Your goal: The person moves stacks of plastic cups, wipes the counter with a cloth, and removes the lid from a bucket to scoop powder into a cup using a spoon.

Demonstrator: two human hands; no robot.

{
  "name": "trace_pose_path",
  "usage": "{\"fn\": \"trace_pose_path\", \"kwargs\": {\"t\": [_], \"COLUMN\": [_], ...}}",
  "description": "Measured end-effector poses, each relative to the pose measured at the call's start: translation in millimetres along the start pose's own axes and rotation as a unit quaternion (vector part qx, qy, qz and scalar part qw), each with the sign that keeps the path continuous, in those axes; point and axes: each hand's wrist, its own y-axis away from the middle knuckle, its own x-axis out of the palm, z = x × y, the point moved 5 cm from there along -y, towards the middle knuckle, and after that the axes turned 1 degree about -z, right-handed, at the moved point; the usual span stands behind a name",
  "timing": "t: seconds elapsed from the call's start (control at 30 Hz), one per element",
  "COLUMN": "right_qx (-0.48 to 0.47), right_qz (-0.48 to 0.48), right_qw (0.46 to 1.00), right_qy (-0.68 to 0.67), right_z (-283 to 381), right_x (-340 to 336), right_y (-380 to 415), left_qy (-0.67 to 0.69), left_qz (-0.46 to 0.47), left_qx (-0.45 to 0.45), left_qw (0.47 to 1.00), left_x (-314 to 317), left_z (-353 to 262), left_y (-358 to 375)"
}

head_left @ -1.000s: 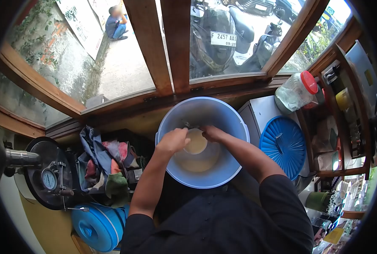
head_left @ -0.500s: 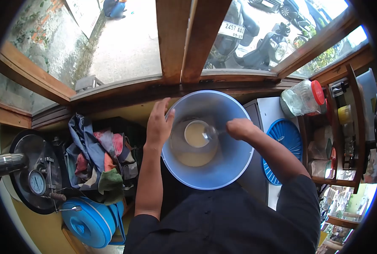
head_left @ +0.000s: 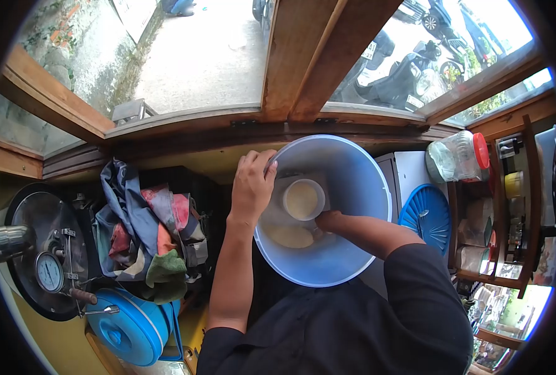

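A large pale-blue bucket [head_left: 378,165] stands in front of me, leaning slightly. My left hand [head_left: 253,184] grips its left rim, thumb over the edge. Deep inside, my right hand [head_left: 330,222] reaches to the bottom, its fingers mostly hidden by the wrist. A bit of a clear scoop [head_left: 317,233] shows beside those fingers. A white round tub [head_left: 303,199] stands inside the bucket, holding cream-coloured stuff that looks like rice grains. More of the same pale stuff [head_left: 287,236] lies on the bucket's bottom.
Crumpled cloths [head_left: 147,219] hang at left, beside a black round lid with a gauge [head_left: 49,271] and a blue lidded container [head_left: 119,328]. At right are a blue ribbed plastic cover [head_left: 426,219], a red-lidded jar [head_left: 453,156] and a wooden shelf [head_left: 525,206]. Wood-framed windows [head_left: 297,69] stand ahead.
My right hand has gone from above the tub's right side down to the bucket's bottom, taking the clear scoop along. My left hand has closed onto the rim. The view has shifted slightly.
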Motion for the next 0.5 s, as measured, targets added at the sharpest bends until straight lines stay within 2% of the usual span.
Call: {"fn": "trace_pose_path", "kwargs": {"t": [0.07,0.17,0.27,0.37,0.47,0.5], "right_qx": [-0.066,-0.130,-0.154,-0.221,-0.219,-0.221], "right_qz": [0.049,0.009,-0.006,-0.028,0.000,0.004], "right_qw": [0.996,0.978,0.925,0.908,0.916,0.905], "right_qy": [0.026,-0.162,-0.348,-0.355,-0.335,-0.364], "right_z": [14,32,36,31,17,11], "right_x": [22,20,15,17,-5,-19], "right_y": [-32,-38,-28,-24,13,34], "left_qy": [0.001,-0.005,-0.003,-0.004,-0.013,-0.014], "left_qz": [-0.007,0.001,0.002,-0.004,-0.013,-0.016], "left_qx": [0.001,-0.007,-0.011,-0.006,0.008,0.012], "left_qw": [1.000,1.000,1.000,1.000,1.000,1.000], "left_x": [-1,-1,-1,-2,0,0], "left_z": [1,1,3,1,2,2], "left_y": [1,0,0,1,2,2]}}
